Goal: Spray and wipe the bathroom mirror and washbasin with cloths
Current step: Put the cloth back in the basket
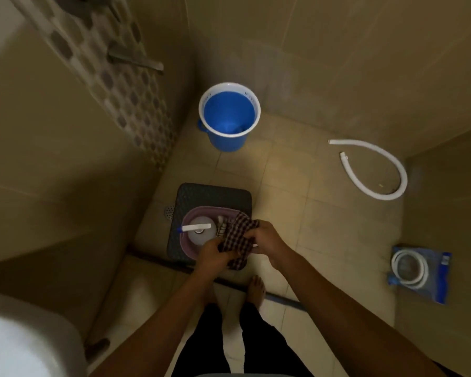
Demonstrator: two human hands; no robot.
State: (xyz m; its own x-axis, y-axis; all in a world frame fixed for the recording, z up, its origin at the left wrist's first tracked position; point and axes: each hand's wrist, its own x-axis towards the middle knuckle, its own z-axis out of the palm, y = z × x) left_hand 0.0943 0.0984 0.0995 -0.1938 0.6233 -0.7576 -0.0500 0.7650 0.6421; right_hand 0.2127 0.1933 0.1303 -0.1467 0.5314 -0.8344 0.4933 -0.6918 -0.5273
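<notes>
- Both hands are on the checked cloth [235, 242]: the left hand [212, 254] grips its near lower part with curled fingers, and the right hand [267, 240] pinches its right side, so each grip is grasping that one cloth, held over the near right edge of the purple basin [186, 217].
- The step in hand looks like fetching supplies, not yet spraying or wiping (neither the mirror nor any wetted surface is in view).
- The spray bottle [200, 229] stands in the left half of the basin, its white trigger head pointing left; a second, striped cloth [222, 227] lies between the bottle and the checked one.
- The next move probably calls for lifting the checked cloth clear of the basin, freeing one hand, and taking the bottle by its neck before turning to the washbasin [25, 346], whose white rim shows at the lower left.
- The basin sits on a dark stool [215, 193], toward its near edge, with a floor drain [169, 212] just beside the stool's left edge.
- The floor [297, 213] is beige tile and seems dull and possibly damp; bare feet stand just short of a dark threshold strip.
- Farther off, a blue bucket [229, 115] stands in the far corner, well apart from the stool.
- A loose white hose [375, 170] curls on the floor toward the right wall, and a packaged hose [416, 270] lies near the right edge.
- The walls are beige tile, with a patterned band on the left wall.
</notes>
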